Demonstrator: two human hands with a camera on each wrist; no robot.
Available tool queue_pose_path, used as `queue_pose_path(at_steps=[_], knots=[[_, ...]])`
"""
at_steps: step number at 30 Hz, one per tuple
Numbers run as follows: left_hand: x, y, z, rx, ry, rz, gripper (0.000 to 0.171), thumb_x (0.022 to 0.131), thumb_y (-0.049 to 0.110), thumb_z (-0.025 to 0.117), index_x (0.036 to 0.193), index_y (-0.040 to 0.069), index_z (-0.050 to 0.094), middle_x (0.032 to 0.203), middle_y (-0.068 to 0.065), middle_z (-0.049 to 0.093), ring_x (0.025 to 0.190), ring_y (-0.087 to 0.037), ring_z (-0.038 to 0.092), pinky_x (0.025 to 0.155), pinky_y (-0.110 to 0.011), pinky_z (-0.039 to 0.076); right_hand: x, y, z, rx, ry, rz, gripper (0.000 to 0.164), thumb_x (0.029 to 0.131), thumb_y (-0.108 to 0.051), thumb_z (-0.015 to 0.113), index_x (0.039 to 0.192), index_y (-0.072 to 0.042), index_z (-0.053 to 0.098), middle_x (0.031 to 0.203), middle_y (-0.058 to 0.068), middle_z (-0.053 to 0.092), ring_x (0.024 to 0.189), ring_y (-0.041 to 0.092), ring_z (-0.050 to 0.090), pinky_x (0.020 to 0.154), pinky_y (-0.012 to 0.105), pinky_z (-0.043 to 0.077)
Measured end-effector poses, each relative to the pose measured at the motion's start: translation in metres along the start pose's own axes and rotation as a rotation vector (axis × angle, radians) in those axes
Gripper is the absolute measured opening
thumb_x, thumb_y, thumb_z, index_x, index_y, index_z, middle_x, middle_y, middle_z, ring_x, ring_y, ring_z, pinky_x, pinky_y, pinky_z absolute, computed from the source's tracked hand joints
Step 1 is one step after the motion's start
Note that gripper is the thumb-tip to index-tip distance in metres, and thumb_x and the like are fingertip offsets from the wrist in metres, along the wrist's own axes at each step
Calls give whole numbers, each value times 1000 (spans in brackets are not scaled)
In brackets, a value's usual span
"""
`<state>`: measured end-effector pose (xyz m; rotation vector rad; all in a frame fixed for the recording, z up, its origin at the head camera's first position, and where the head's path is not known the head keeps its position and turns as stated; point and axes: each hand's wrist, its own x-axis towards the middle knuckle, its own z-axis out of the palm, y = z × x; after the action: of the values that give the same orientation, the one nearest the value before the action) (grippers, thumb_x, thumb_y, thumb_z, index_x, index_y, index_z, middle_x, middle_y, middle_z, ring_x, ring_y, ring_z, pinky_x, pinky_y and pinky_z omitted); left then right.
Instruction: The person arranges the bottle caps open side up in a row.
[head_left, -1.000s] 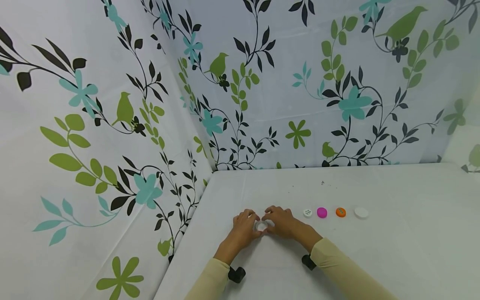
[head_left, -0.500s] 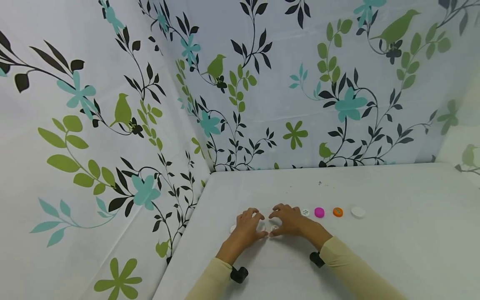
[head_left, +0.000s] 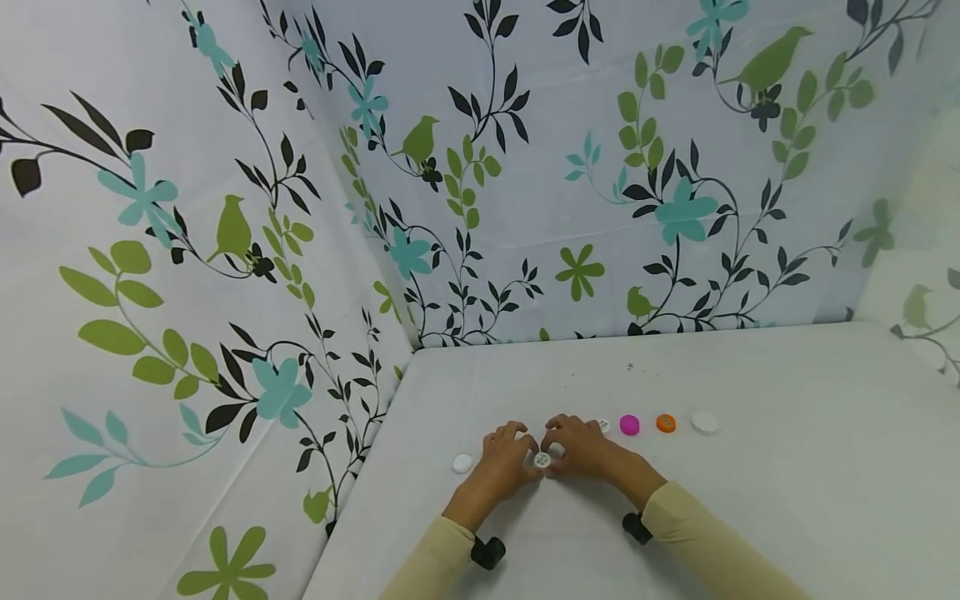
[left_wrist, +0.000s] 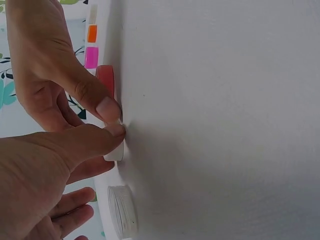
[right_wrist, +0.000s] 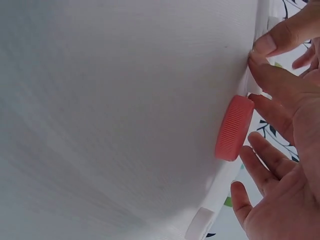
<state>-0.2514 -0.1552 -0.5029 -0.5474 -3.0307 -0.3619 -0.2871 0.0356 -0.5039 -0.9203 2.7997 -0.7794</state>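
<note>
My left hand (head_left: 507,460) and right hand (head_left: 579,446) meet over the white table, thumbs and index fingers curled at opposite sides of a small round white cap (head_left: 542,460) with marks on top. In the left wrist view both thumb tips come together at the near side of this white cap (left_wrist: 115,149). A ribbed red cap (right_wrist: 235,128) stands beside my right fingers and is hidden in the head view. Close by my left fingers lies a clear ribbed cap (left_wrist: 122,212). My remaining fingers are spread loosely.
Right of my hands, a marked white cap (head_left: 604,425), a pink cap (head_left: 629,425), an orange cap (head_left: 665,423) and a larger white cap (head_left: 705,422) form a row. Another white cap (head_left: 462,463) lies to the left. Patterned curtains (head_left: 480,167) border the table.
Both hands have left a pale cap between them, parted, and closed in on the marked white cap slightly to the right. The leftmost white cap has come out from behind my left hand.
</note>
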Motion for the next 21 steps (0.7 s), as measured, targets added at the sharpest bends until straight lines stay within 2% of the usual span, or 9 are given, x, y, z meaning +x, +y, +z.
queue_pose_path(at_steps=[6, 21], knots=[[1, 0, 1, 7, 15, 9, 25, 91, 32, 85, 105, 16, 74, 142, -13, 58, 134, -33, 53, 107, -55, 40, -1, -3, 3, 4, 25, -18, 21, 87, -24, 88, 106, -19, 80, 136, 15, 64, 130, 39, 57, 101, 69, 43], [0, -3, -4, -22, 24, -2, 22, 92, 29, 84, 103, 14, 74, 140, -10, 58, 133, -33, 54, 107, -55, 40, 2, -3, 0, -14, 19, -4, 18, 91, -26, 84, 107, -19, 79, 139, 11, 63, 134, 36, 56, 104, 65, 42]])
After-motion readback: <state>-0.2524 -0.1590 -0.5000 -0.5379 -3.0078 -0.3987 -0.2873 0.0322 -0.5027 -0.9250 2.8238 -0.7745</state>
